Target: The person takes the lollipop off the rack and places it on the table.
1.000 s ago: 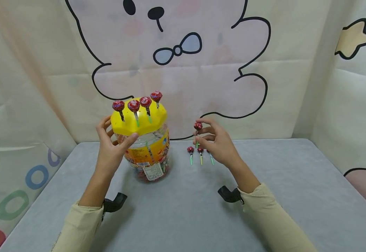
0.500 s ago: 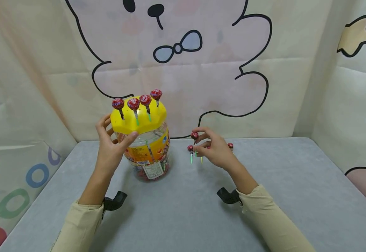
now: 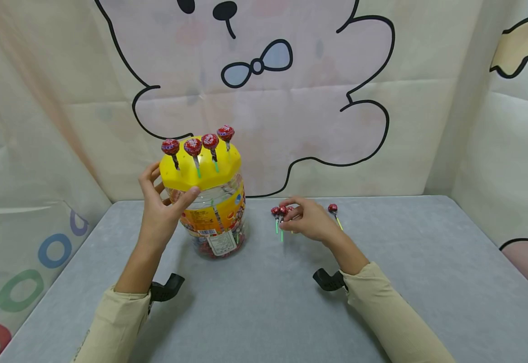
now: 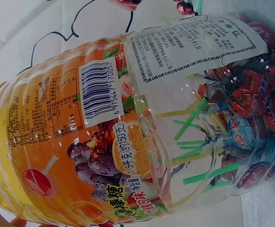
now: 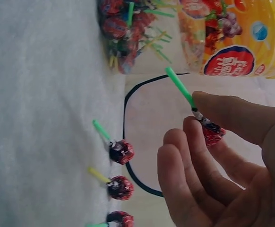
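My left hand [image 3: 159, 222] grips a big clear plastic candy jar [image 3: 218, 214] near its neck, thumb in front and fingers at the side. Its yellow lid [image 3: 179, 176] carries several red-wrapped lollipops [image 3: 193, 147] standing up in a row. Wrapped lollipops with green and yellow sticks [image 4: 194, 113] fill the bottom of the jar. To the right, my right hand [image 3: 311, 219] pinches a red-wrapped lollipop [image 5: 213, 135] by its green stick between thumb and fingers, head and stick poking out. It overlaps the lollipops on the table in the head view.
Beside the jar, lollipops lie in a row near the table's back edge, among them a green-stick one [image 5: 122, 151] and a yellow-stick one [image 5: 120, 187]. Another lollipop [image 3: 333, 207] lies right of my right hand. A printed cloth [image 3: 309, 131] hangs behind the grey table [image 3: 254, 302].
My right hand has come down with the lollipop to the row on the table. A lollipop right of that hand has come into view. The left hand keeps its grip on the jar.
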Tool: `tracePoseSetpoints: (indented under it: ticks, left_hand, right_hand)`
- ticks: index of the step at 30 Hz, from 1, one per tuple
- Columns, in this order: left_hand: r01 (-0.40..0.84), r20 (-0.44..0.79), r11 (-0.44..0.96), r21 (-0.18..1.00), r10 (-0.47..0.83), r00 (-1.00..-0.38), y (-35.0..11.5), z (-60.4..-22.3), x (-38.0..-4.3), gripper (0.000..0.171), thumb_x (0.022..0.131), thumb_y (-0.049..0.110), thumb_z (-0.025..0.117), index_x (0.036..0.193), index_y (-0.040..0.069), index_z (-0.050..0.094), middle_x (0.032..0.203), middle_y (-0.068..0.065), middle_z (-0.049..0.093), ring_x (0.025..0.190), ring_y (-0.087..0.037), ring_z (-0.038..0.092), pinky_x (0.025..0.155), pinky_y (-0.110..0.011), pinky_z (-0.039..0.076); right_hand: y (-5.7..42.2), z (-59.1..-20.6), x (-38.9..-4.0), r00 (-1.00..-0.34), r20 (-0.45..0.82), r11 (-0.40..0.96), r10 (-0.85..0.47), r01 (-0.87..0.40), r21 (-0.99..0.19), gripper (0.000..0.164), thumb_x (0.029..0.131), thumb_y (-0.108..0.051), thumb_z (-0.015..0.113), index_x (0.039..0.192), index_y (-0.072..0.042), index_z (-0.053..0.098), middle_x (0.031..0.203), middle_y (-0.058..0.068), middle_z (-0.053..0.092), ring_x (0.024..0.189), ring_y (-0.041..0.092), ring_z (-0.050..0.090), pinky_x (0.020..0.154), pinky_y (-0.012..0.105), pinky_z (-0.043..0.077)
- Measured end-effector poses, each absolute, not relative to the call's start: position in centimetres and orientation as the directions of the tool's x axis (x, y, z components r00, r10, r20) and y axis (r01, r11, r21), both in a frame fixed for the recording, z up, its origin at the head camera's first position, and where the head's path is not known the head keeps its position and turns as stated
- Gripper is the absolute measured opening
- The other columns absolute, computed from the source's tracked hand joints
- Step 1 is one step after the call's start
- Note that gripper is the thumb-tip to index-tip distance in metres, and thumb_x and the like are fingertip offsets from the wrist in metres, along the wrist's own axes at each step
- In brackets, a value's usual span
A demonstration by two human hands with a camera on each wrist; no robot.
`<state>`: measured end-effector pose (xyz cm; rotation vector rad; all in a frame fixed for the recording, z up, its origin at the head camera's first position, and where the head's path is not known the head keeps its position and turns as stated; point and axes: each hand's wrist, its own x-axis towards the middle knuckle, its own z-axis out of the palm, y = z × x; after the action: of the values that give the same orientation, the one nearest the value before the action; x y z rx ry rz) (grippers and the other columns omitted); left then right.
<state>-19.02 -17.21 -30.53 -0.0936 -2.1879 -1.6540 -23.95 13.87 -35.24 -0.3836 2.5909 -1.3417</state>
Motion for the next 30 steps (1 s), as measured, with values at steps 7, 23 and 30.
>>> tracePoseSetpoints:
  ticks: [7,23,30]
  left_hand:
    - [0.296,0.356,0.295,0.908,-0.176,-0.918,-17.4,-30.6,-19.1,0.088,0.09,0.032,0.073,0.151,0.027,0.01,0.157,-0.001,0.014,0.142,-0.024,0.024,0.112,-0.054,0.031]
    - [0.288,0.349,0.296,0.911,-0.177,-0.92,-17.2,-30.5,-19.1,0.088,0.09,0.032,0.073,0.151,0.027,0.01,0.157,0.0,0.015,0.142,-0.024,0.024,0.112,-0.054,0.032]
    - [0.268,0.332,0.305,0.914,-0.18,-0.926,-17.2,-30.5,-19.0,0.089,0.089,0.035,0.073,0.151,0.031,0.009,0.158,0.001,0.014,0.143,-0.024,0.023,0.113,-0.054,0.031]
  right_hand:
    - [13.8,-36.6,-24.8,-0.944,-0.088,0.645,-0.317,-0.146,-0.75,0.048,0.083,-0.019,0.08,0.128,-0.016,0.062,0.095,0.003,0.074,0.087,0.017,0.064,0.069,0.027,0.048]
    - [12.7,-38.6,-25.3,-0.943,-0.179,0.791,-0.281,-0.123,-0.599,0.041,0.079,-0.023,0.084,0.116,-0.016,0.069,0.082,-0.005,0.075,0.072,0.012,0.06,0.063,0.025,0.043]
    - [12.5,-38.5,-25.0,-0.937,-0.201,0.803,-0.287,-0.12,-0.584,0.043,0.08,-0.023,0.084,0.119,-0.013,0.069,0.084,-0.003,0.074,0.073,0.013,0.059,0.061,0.025,0.044]
